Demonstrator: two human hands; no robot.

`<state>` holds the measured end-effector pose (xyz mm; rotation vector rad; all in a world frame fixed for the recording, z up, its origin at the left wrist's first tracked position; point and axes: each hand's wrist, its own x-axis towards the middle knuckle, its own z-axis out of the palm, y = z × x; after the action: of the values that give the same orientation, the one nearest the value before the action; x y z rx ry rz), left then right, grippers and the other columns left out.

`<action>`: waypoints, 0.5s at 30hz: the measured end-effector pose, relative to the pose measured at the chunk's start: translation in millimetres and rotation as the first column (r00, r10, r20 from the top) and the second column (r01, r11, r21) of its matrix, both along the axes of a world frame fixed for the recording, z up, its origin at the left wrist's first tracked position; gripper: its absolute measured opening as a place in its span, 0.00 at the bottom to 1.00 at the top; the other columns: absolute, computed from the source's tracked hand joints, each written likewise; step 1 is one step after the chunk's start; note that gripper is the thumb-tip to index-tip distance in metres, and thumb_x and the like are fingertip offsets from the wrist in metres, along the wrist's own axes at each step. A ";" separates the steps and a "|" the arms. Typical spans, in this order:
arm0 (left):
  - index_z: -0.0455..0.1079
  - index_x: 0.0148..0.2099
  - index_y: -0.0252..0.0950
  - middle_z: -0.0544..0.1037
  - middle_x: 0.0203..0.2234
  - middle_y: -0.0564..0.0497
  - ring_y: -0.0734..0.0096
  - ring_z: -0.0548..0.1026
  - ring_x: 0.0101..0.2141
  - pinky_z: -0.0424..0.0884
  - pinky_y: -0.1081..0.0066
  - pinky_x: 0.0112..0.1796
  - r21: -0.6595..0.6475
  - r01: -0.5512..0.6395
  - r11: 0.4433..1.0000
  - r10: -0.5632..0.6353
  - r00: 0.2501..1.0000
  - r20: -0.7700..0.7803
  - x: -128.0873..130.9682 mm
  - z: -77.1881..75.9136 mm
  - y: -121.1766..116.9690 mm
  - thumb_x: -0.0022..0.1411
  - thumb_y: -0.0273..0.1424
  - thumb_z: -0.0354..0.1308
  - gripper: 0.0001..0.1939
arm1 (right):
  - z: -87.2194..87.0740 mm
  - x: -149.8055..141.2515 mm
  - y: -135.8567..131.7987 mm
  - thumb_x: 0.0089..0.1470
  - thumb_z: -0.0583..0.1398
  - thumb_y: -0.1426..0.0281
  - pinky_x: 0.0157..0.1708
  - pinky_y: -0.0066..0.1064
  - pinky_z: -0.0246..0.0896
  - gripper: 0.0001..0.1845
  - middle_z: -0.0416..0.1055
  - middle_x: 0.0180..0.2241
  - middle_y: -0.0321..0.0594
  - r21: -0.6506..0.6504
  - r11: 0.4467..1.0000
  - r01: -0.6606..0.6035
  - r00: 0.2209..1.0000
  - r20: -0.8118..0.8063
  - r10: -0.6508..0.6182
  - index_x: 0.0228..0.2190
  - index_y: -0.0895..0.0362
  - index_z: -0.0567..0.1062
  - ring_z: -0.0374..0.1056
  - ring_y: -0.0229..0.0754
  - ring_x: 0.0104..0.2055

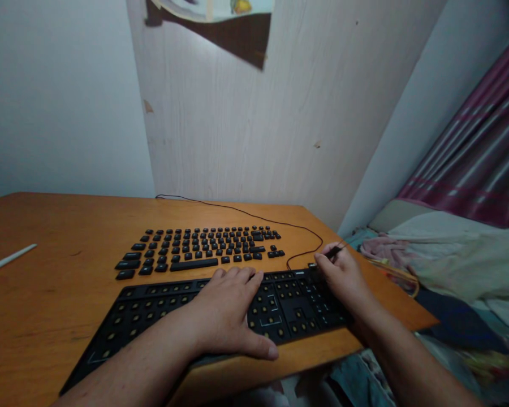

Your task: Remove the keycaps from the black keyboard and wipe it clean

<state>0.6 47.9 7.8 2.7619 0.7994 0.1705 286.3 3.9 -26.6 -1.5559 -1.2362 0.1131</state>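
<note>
A black keyboard [286,314] lies along the front of the wooden table, most of its keycaps off and the bare switch posts showing. Dark keycaps with white marks still sit on its number pad [322,302] at the right end. My left hand [227,299] rests flat across the keyboard's middle, fingers spread, hiding part of it. At the far right corner, my right hand [341,274] pinches a small black tool [333,252] with a thin wire-like end pointing up. Behind the keyboard, loose black keycaps [195,264] lie in rows matching a key layout.
A thin black cable [254,215] curves from the keyboard to the table's back edge. On the left of the table [68,316] lies a white stick [9,260]. Walls stand behind. Beyond the right edge are heaped cloths [441,249] and a purple curtain [479,141].
</note>
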 end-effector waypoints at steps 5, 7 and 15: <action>0.53 0.68 0.36 0.58 0.64 0.36 0.39 0.58 0.61 0.49 0.44 0.60 0.010 -0.004 1.000 0.004 1.000 0.008 -0.2 0.0 -0.9 0.39 0.68 0.54 0.61 | 4.2 19.2 21.8 0.53 0.58 0.61 0.27 0.30 0.55 0.09 0.62 0.23 0.31 0.009 1.000 0.010 0.999 0.040 -0.010 0.31 0.53 0.66 0.60 0.39 0.25; 0.53 0.68 0.37 0.58 0.64 0.37 0.39 0.58 0.61 0.49 0.45 0.60 0.009 -0.009 1.000 0.009 1.000 0.011 -0.1 0.0 -0.9 0.39 0.68 0.55 0.61 | 5.4 29.7 32.3 0.52 0.58 0.61 0.27 0.31 0.55 0.09 0.62 0.22 0.31 -0.007 1.000 0.014 0.996 0.085 -0.014 0.30 0.53 0.66 0.60 0.39 0.25; 0.53 0.68 0.36 0.58 0.64 0.36 0.38 0.58 0.61 0.51 0.45 0.60 0.015 -0.003 1.000 0.002 1.000 0.026 -0.6 -0.7 -0.6 0.38 0.68 0.55 0.62 | 8.0 63.0 73.0 0.49 0.57 0.63 0.28 0.31 0.55 0.08 0.61 0.21 0.30 -0.010 0.999 -0.039 0.992 0.116 0.040 0.25 0.53 0.64 0.58 0.38 0.25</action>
<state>-0.1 47.3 7.1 2.7668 0.7978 0.2137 349.3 77.0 -18.5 -1.5635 -1.3593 0.0532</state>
